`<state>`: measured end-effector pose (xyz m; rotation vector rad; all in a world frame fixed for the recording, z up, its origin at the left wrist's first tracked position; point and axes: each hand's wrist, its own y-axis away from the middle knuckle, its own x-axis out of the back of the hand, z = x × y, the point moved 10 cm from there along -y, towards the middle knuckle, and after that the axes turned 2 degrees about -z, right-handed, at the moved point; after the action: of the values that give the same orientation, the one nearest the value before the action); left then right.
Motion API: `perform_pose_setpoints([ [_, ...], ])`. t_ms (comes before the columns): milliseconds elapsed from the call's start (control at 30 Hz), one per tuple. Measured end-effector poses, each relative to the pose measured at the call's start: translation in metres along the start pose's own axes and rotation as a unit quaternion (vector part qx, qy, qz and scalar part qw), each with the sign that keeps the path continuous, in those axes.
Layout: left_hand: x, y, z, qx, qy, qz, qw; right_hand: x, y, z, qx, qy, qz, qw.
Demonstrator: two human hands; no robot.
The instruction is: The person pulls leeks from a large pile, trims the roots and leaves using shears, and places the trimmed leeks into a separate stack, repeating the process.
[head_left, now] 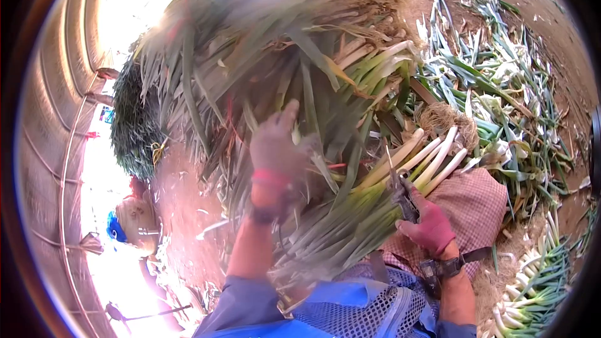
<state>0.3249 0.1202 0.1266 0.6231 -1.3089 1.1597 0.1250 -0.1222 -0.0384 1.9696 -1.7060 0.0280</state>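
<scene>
Tool (408, 211) in our right hand (433, 225), fingers (416, 195) closed | left hand (275, 150) blurred: we can't tell | slip could nick leeks (442, 151)

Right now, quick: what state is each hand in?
Left hand: blurred over the leaves; open or closed, I can't tell.
Right hand: closed on a bladed tool, tip pointing away from the body.

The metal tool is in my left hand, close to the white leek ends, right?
Not quite: the head view shows the metal tool in your right hand, not your left. It is indeed close to the white leek ends.
</scene>
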Motion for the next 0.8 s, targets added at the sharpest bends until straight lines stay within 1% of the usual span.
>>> perform_pose_setpoints([
  [67, 0.003, -0.024, -0.013, 0.061, -0.042, 0.029, 0.997, -0.003, 0.001, 0.007, 0.01, 0.018, 0.005, 1.0],
  [100, -0.014, -0.037, -0.019, 0.061, -0.042, 0.026, 0.997, -0.007, 0.006, 0.01, 0.016, 0.033, 0.009, 0.999],
  [167, -0.041, -0.06, -0.031, 0.07, -0.187, 0.111, 0.974, -0.01, 0.012, 0.013, 0.016, 0.035, 0.006, 0.999],
  [200, -0.041, -0.067, -0.025, 0.067, -0.187, 0.114, 0.973, -0.01, 0.013, 0.013, 0.018, 0.038, 0.007, 0.999],
  [267, -0.06, -0.081, -0.036, 0.17, -0.245, -0.017, 0.954, -0.008, 0.02, 0.006, 0.011, 0.03, 0.01, 0.999],
  [300, -0.055, -0.091, -0.033, 0.164, -0.244, -0.014, 0.956, -0.006, 0.024, 0.006, 0.0, 0.024, 0.008, 1.0],
  [367, -0.056, -0.102, -0.063, 0.227, -0.215, -0.125, 0.942, -0.001, 0.029, 0.012, 0.008, 0.016, 0.03, 0.999],
  [400, -0.05, -0.113, -0.077, 0.22, -0.215, -0.127, 0.943, 0.0, 0.033, 0.015, 0.017, 0.012, 0.04, 0.999],
  [433, -0.05, -0.124, -0.097, 0.213, -0.188, -0.145, 0.948, 0.002, 0.036, 0.017, 0.015, 0.011, 0.044, 0.999],
  [467, -0.054, -0.131, -0.107, 0.207, -0.161, -0.162, 0.951, 0.006, 0.038, 0.016, 0.034, -0.005, 0.057, 0.998],
  [500, -0.054, -0.137, -0.107, 0.205, -0.161, -0.159, 0.952, 0.011, 0.038, 0.012, 0.054, -0.02, 0.072, 0.996],
  [567, -0.053, -0.145, -0.095, 0.147, -0.192, -0.155, 0.958, 0.013, 0.039, 0.013, 0.045, 0.001, 0.067, 0.997],
  [633, -0.055, -0.147, -0.09, 0.141, -0.169, -0.149, 0.964, 0.01, 0.041, 0.016, 0.035, 0.021, 0.06, 0.997],
  [700, -0.064, -0.143, -0.093, 0.134, -0.146, -0.143, 0.97, 0.012, 0.042, 0.011, 0.073, 0.017, 0.082, 0.994],
  [733, -0.095, -0.144, -0.096, 0.051, -0.195, -0.16, 0.966, 0.014, 0.043, 0.009, 0.074, 0.016, 0.083, 0.994],
  [767, -0.105, -0.139, -0.076, -0.034, -0.243, -0.178, 0.953, 0.013, 0.043, 0.007, 0.057, 0.022, 0.069, 0.996],
  [800, -0.11, -0.132, -0.07, -0.037, -0.243, -0.179, 0.953, 0.012, 0.043, 0.007, 0.039, 0.027, 0.056, 0.997],
])
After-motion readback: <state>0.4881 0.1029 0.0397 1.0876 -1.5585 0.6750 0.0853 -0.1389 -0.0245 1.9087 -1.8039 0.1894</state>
